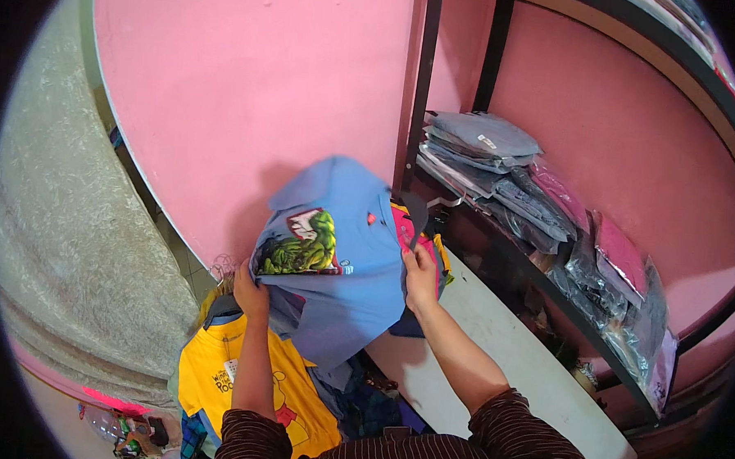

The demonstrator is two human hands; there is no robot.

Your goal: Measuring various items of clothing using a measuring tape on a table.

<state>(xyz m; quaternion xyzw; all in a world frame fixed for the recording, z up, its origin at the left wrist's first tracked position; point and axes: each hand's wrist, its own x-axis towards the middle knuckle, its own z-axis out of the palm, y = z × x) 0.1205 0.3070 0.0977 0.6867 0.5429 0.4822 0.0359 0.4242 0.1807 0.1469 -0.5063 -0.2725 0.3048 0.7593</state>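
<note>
A blue T-shirt point(365, 291) with a green cartoon figure printed on its chest is stretched out between my two hands. My left hand point(252, 291) grips its edge at the left, beside the print. At the right, my right hand point(421, 275) holds the shirt near the collar, close to the dark end of a hanger point(415, 213) whose metal hook points right. Pink and yellow garments show behind that collar. Just below my left hand, a yellow T-shirt point(214, 352) with a cartoon print and a paper tag hangs on a dark hanger.
Folded garments in clear plastic bags point(488, 136) lie along a dark-framed shelf point(526, 261) at the right. Below the shelf is a white tabletop point(515, 359). A pink wall point(257, 71) stands ahead, a pale textured curtain point(97, 218) hangs at the left, and more clothes hang below.
</note>
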